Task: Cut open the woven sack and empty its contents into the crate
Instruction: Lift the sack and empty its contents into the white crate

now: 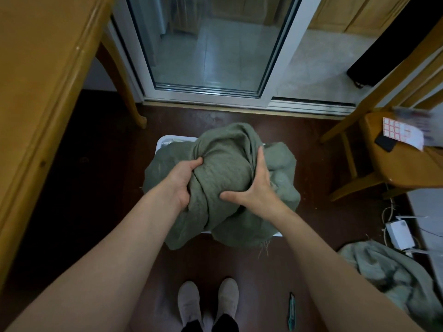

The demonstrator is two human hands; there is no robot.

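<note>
1. Holds the woven sack (225,164) bunched up over the crate (165,141). Grey-green cloth spills over the near and side rims and hides most of the crate, baring only its white far-left corner and a strip of near rim.
2. Digs the left hand (184,180) into a fold on the sack's left side, with the fingers curled deep into the cloth and the thumb laid on top, pinching the fold.
3. Clasps the rounded bulge at the sack's middle with the right hand (256,188). The thumb is spread wide across the near face, the fingers run up the right side, and the tips are tucked into a crease.
4. Cannot tell what lies inside the crate under the cloth.
5. Stands in two pale shoes (189,300) on the dark floor (107,188), just short of the crate.
6. On the floor right of the shoes, a slim teal cutter (291,310), well apart from both hands.
7. Farther right, a second crumpled sack (388,279) of the same cloth, near a white box (399,233) with cables.
8. Flanked by a wooden tabletop (36,92) on the left and a wooden chair (395,168) on the right, its seat carrying a dark phone (386,143) and a printed sheet (402,134).
9. Faces a sliding glass door (211,44) beyond the crate.
</note>
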